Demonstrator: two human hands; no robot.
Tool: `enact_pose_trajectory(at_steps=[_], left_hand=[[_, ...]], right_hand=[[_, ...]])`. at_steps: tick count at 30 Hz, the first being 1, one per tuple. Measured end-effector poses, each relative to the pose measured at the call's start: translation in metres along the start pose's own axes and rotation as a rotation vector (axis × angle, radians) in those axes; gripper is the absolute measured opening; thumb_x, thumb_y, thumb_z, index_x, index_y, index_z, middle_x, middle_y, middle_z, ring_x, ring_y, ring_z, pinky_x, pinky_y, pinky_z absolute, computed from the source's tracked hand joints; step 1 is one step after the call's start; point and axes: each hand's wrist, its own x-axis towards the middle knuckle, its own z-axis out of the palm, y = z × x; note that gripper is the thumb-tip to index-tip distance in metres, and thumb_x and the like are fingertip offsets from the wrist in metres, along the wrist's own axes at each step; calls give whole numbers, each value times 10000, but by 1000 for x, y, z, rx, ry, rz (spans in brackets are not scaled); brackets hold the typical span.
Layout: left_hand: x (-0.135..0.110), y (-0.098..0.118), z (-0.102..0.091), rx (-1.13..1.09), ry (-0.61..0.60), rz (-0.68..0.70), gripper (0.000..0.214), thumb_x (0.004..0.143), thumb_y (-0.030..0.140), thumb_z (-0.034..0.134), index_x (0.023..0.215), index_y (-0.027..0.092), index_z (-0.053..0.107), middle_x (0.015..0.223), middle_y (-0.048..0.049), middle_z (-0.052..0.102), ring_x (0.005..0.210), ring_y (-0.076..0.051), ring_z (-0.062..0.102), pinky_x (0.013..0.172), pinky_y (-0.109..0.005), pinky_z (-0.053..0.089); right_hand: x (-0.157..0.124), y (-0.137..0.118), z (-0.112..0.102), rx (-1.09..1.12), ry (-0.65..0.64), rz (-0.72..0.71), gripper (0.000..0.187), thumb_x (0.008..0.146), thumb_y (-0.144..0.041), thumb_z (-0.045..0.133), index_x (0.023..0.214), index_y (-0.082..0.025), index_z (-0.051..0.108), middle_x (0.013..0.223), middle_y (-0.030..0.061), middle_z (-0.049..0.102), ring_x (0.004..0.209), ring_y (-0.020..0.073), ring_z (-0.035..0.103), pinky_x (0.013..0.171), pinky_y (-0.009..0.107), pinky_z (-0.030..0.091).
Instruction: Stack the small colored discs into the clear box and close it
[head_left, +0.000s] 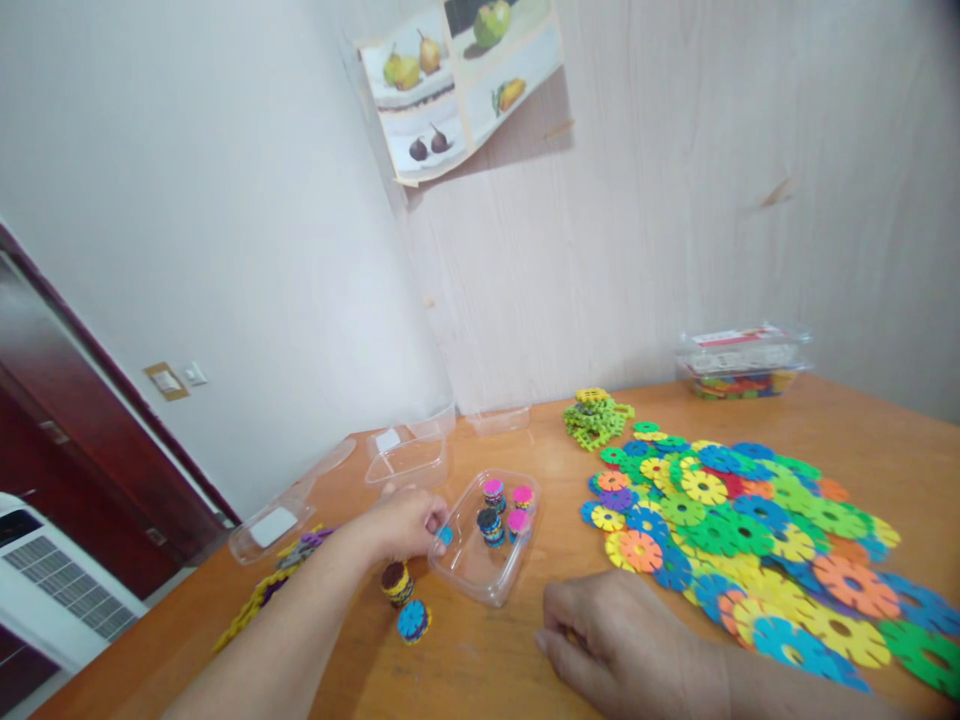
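Observation:
My left hand (pixel 405 522) is closed in a pinch on a small blue disc (pixel 445 535) at the near left rim of a clear plastic tray (pixel 472 572). Inside the tray stand several short stacks of small colourful discs (pixel 504 508). Two more stacks (pixel 403 598) stand on the table just below my left hand. My right hand (pixel 622 645) rests on the wooden table with its fingers curled under, to the right of the tray. What its fingers hold, if anything, is hidden.
A wide spread of large flat flower-shaped discs (pixel 757 540) covers the table on the right, with a green assembled cluster (pixel 594 418) behind. Empty clear containers and lids (pixel 409 455) lie at the back left; a closed box of pieces (pixel 742 362) stands by the wall.

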Motion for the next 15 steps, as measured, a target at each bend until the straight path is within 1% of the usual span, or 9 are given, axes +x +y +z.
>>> enact_pose_trajectory(at_steps=[3,5,7,9,12,13,15], left_hand=[[2,-7,4,-32,8,10,227,661,305,670,871,225,697,809,19,692,773,-156,606,662,-217,387],[2,-13,4,-45,35,3,246,668,315,663,892,219,694,800,18,690,770,-156,606,666,-216,395],[0,-19,0,-47,90,-12,276,674,320,656,926,212,689,803,12,689,772,-159,608,675,-222,406],[-4,-23,-9,-55,190,-23,307,694,328,642,974,207,682,855,-6,695,804,-170,614,696,-235,419],[-10,-18,-23,-75,358,0,339,741,373,618,1032,208,676,969,-35,694,874,-183,614,736,-255,427],[-12,-14,-27,-71,388,25,338,756,389,610,1036,213,676,973,-33,690,871,-180,611,734,-255,424],[-14,-3,-31,-43,398,84,317,775,404,599,1025,227,680,900,-13,679,806,-162,600,695,-245,408]], right_hand=[[0,1,1,-17,10,-5,198,873,-336,495,739,-227,592,728,-15,700,610,115,594,523,226,281],[1,1,0,-20,2,-9,196,874,-337,494,741,-227,587,731,-14,700,614,117,596,524,225,283],[1,0,-2,-22,-7,-9,204,878,-336,486,733,-225,577,724,-14,695,609,116,592,520,224,281],[1,-1,-3,-24,-16,-5,217,884,-338,478,725,-221,567,722,-11,690,605,115,587,519,226,279],[1,-2,-4,-26,-24,0,220,887,-337,476,724,-218,565,728,-6,690,611,116,588,521,230,281],[1,-2,-3,-27,-25,-1,223,888,-338,476,723,-218,565,727,-6,689,613,116,588,522,230,281],[1,-1,-2,-29,-20,-7,231,892,-340,471,721,-218,564,722,-7,687,611,116,586,522,231,281]])
